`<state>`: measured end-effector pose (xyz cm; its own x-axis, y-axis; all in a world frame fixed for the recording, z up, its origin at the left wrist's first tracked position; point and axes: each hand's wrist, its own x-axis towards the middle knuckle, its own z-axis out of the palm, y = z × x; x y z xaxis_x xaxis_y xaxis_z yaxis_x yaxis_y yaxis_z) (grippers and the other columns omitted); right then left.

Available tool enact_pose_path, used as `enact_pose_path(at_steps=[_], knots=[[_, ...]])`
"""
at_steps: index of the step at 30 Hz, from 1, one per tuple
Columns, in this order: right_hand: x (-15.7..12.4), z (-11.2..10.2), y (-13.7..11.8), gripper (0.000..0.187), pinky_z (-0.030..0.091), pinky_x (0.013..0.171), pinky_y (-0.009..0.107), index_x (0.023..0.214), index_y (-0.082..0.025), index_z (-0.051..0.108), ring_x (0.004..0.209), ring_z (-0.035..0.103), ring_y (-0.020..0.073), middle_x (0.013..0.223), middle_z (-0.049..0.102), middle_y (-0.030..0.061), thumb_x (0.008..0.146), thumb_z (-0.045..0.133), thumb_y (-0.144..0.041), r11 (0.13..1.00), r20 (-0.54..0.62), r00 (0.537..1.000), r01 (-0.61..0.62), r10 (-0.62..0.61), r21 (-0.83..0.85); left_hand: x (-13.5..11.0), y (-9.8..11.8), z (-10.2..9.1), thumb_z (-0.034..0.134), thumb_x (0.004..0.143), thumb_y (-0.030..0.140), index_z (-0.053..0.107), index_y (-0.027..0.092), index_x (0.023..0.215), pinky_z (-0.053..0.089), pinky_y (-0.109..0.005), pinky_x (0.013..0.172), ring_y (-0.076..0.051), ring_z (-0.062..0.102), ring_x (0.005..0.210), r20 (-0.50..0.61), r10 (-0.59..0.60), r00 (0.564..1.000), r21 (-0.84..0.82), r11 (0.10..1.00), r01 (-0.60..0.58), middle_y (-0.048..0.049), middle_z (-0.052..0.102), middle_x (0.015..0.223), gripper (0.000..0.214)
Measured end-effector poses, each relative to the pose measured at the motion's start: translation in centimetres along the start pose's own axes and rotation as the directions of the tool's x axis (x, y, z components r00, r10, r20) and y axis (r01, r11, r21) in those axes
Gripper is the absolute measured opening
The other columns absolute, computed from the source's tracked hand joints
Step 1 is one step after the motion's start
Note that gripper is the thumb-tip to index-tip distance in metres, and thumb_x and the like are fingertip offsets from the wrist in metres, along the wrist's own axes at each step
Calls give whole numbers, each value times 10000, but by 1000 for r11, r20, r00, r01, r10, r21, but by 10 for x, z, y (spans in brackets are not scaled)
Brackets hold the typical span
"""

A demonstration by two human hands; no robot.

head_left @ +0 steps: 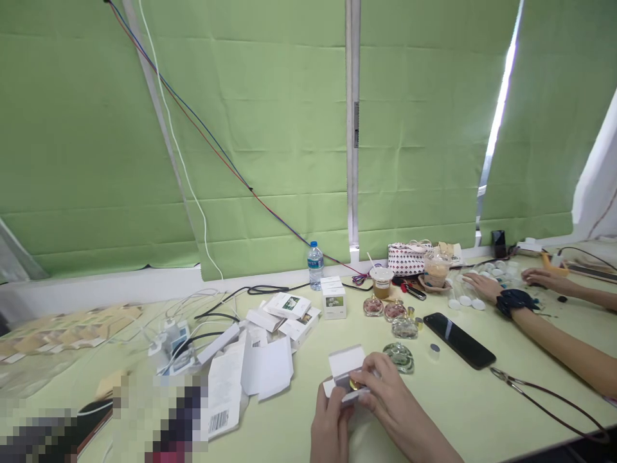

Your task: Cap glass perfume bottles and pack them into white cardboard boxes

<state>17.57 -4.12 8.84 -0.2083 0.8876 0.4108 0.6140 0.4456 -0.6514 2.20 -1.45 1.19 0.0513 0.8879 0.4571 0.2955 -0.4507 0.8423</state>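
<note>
L hand (328,418): fingers curled round near-left side of a small white box (348,360), closed on it. R hand (393,395): fingers bent nearly together at the box's open mouth, tips by a gold-coloured piece (354,384) inside; can't tell if they pinch it or just press. So box is btwn the two sets of fingers, over the table (284,431); can't tell if base touches.

Handling (judgement): box prob. v. light, thin card, stiff at folds, easily dented; best hold = low on opp. side walls, w/o squeezing the mouth. Gold-coloured piece prob. hard, smooth, bit slippery; take by its rim. Anything under it is hidden; if glass, heavier & fragile.

Looks: white outside, greyer inside, lid flap up beyond fingertips, smaller flap out by L fingers. Gold-coloured piece shiny, roundish, mostly covered.

Outward: just beyond R fingers, low green glass bottle (398,357); silver cap (434,350) to its R; clear glass bottle (404,328) & pink bottles (395,311) further off; black phone (460,339) well R. L of L fingers, opened carton (270,366). Straight beyond fingers, upright white boxes (334,306), then water bottle (315,265). Far R, co-worker's hand (483,287) near white-lidded containers (465,300).
</note>
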Motion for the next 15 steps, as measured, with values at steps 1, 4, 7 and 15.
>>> enact_pose_path(at_steps=[1,4,7,15], knots=[[-1,1,2,296,436,949,373,1085,-297,642,1105,494,238,1044,557,64,974,403,-433,1000,0,1000,6,-6,5,0,1,-1,441,837,189,669,248,943,515,-352,829,-227,639,958,5,-6,1000,-5,1000,6,-74,626,1019,258],[-5,3,11,295,386,1028,387,1166,-334,621,1219,447,239,1118,591,51,978,407,-412,998,-4,1000,-2,2,68,2,3,-3,441,834,195,670,250,942,508,-348,830,-223,634,942,16,-18,1000,-27,999,19,-70,623,1008,260],[-10,4,19,334,371,1051,386,1234,-314,570,1231,467,223,1189,606,48,991,364,-413,970,-50,995,-73,87,232,4,6,-7,469,819,218,667,245,939,510,-339,808,-224,631,908,25,-47,999,-36,998,47,-61,621,966,233],[-10,3,20,342,455,932,350,1061,-242,617,1053,606,227,1061,683,59,959,398,-483,855,-113,955,-187,273,483,3,-2,-9,501,803,246,615,241,1091,490,-365,898,-234,605,1050,37,-57,998,-130,990,61,-66,647,1102,310]])
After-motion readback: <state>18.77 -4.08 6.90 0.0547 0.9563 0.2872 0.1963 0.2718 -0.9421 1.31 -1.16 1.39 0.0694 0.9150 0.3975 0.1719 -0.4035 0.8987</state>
